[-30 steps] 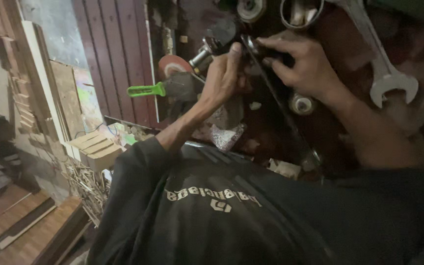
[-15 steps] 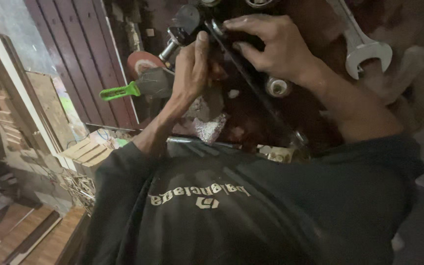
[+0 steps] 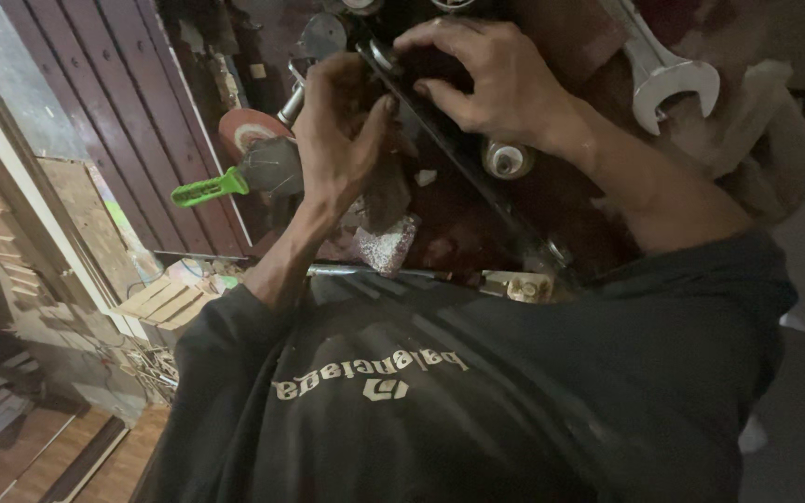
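Nearest: dark long-sleeved shirt [image 3: 477,391] with pale print across the chest, both forearms reaching out over a cluttered, reddish-brown tabletop [image 3: 463,237]. At its near edge lies a slim metal rod [image 3: 375,271], and beside it a small pale metal fitting [image 3: 519,286]; a crumpled scrap of foil [image 3: 386,244] sits just beyond. Left hand [image 3: 342,135]: fingers curled, closed around the near side of a long dark flat bar [image 3: 463,168] that runs diagonally across the tabletop. Right hand [image 3: 486,79]: fingers spread and arched, pressing down on the bar's upper end. The two hands sit close together, nearly touching. A small silver cylindrical part [image 3: 507,158] stands just under the right wrist. Left of the left hand: grinder with red disc [image 3: 249,130] and green handle [image 3: 209,188]. Farther right, a large open-ended spanner [image 3: 661,70].
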